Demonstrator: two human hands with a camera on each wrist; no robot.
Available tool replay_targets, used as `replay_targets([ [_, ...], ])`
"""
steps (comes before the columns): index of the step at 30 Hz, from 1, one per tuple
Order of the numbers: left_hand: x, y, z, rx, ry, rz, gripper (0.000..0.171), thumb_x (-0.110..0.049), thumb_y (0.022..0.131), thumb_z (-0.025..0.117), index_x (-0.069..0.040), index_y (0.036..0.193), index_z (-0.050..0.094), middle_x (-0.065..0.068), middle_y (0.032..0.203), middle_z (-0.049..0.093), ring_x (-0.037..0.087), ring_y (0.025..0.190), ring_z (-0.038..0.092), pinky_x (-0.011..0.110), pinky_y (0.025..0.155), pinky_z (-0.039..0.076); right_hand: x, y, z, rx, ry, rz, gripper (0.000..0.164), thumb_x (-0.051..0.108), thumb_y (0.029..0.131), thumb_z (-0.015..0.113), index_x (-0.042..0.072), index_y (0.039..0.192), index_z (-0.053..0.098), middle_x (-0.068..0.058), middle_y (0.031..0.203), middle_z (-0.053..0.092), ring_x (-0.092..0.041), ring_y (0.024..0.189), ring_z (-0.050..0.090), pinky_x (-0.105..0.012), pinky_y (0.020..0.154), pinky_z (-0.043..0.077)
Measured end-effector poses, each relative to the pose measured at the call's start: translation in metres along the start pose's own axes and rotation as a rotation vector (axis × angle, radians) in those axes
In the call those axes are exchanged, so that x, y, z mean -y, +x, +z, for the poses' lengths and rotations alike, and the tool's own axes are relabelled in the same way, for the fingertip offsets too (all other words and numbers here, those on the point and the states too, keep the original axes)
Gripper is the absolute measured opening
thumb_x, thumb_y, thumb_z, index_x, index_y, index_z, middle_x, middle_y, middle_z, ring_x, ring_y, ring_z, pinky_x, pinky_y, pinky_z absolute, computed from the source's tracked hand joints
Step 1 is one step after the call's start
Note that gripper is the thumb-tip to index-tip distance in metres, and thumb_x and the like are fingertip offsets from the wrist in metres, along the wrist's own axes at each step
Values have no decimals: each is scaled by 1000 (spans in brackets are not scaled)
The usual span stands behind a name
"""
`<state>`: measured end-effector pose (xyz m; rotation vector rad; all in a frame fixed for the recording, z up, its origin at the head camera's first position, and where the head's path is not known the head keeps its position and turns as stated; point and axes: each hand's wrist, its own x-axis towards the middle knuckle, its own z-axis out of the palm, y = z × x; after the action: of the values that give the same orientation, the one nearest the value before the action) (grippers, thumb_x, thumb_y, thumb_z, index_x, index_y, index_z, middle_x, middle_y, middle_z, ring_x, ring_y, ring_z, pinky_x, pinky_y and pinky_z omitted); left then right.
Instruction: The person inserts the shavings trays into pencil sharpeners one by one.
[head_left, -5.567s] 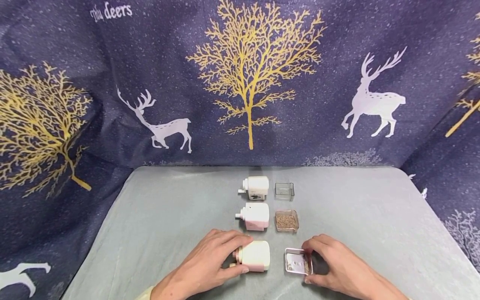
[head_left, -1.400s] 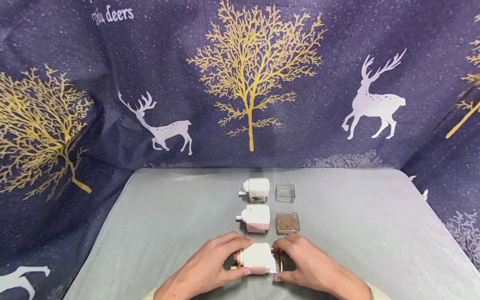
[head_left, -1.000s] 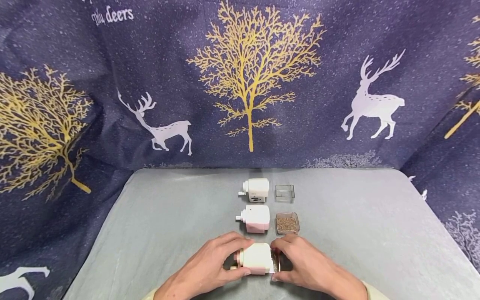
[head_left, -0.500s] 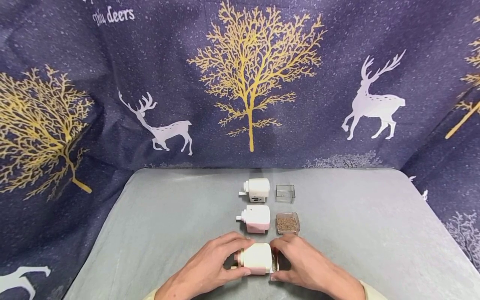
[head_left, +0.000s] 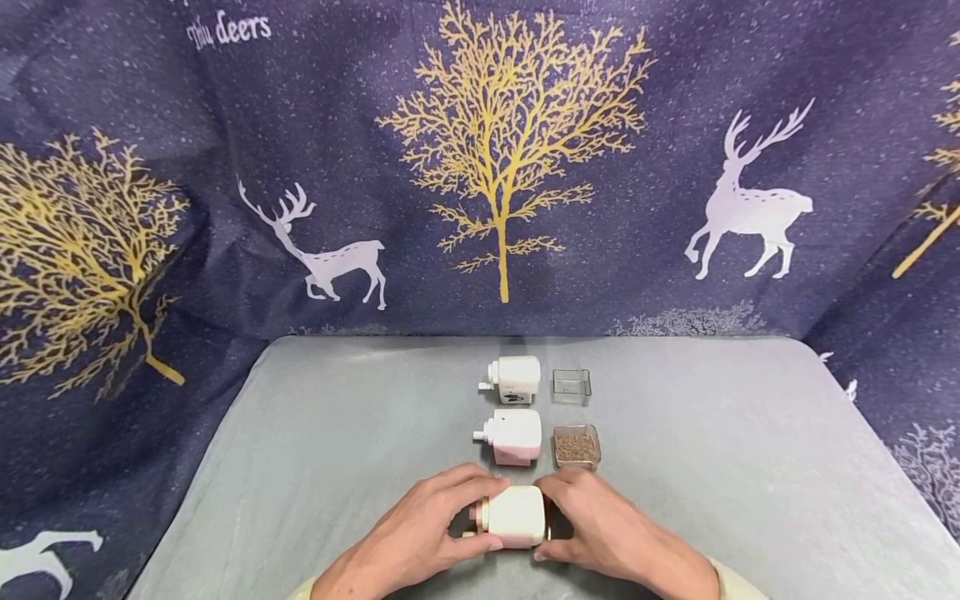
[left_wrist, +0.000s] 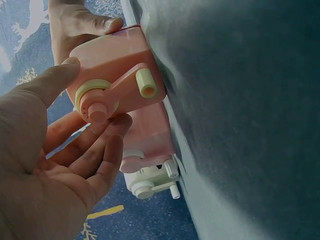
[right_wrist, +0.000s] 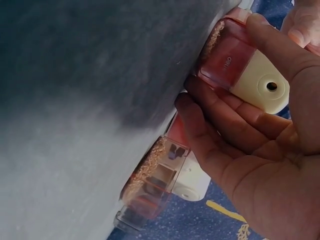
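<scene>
A cream-and-pink plastic crank pencil sharpener (head_left: 516,515) stands on the grey surface (head_left: 337,467), nearest the person. The left hand (head_left: 427,523) grips its crank end, thumb and fingers spread across the body; the right hand (head_left: 603,532), similarly spread, pinches its translucent reddish shavings drawer (right_wrist: 227,62) at the opposite end. Beyond stand a white-and-pink plastic sharpener (head_left: 517,437), beside a clear shavings-filled tray (head_left: 576,447), and a white plastic sharpener (head_left: 517,377).
</scene>
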<state>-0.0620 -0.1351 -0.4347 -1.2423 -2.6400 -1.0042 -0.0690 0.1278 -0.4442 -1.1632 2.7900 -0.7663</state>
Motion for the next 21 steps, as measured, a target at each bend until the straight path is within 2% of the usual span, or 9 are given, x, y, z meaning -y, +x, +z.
replay_targets([
  [13, 0, -1, 1, -7, -11, 2, 55, -44, 88, 69, -19, 135, 58, -12, 125, 55, 1, 106, 53, 25, 85, 52, 1, 2, 3, -10, -14, 3, 52, 47, 67, 85, 15, 104, 66, 11, 92, 61, -5, 84, 56, -23, 69, 53],
  [21, 0, 0, 1, -4, -18, -3, 54, -44, 87, 70, -19, 134, 59, -12, 124, 55, 1, 106, 54, 26, 85, 52, 2, 4, 3, -9, -39, 3, 57, 48, 65, 86, 13, 104, 65, 11, 89, 59, -5, 80, 55, -22, 65, 52],
])
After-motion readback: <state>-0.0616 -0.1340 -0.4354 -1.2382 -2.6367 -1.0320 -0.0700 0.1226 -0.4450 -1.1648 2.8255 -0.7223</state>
